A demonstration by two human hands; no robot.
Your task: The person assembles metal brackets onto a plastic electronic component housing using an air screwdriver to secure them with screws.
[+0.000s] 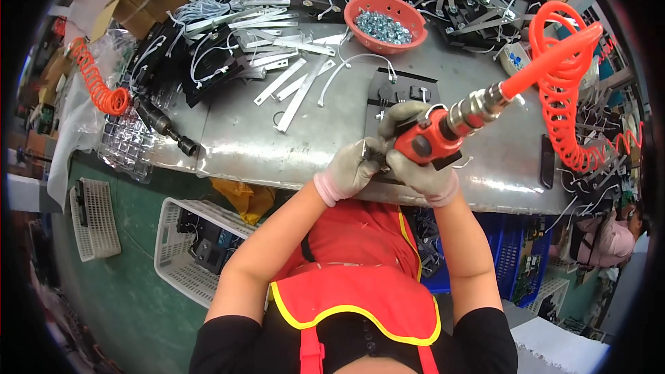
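Note:
My right hand [424, 179], in a whitish work glove, grips a red air-powered driver [431, 136] whose hose fitting points up and to the right. Close beside it, my gloved left hand [350, 172] has its fingers pinched together by the working end of the tool. What those fingers hold is small and dark, and I cannot make it out. Under and beyond the driver lies a black plate [379, 86] with small black parts and a white cable on it, partly covered by my right hand.
Beyond the hands stands a red bowl [355, 10] of small metal fasteners. Left of it are metal strips [296, 100] and bundled cables. A black air tool [159, 118] lies at the table's left end. An orange coiled hose [564, 118] hangs at the right. White crates [166, 235] stand below.

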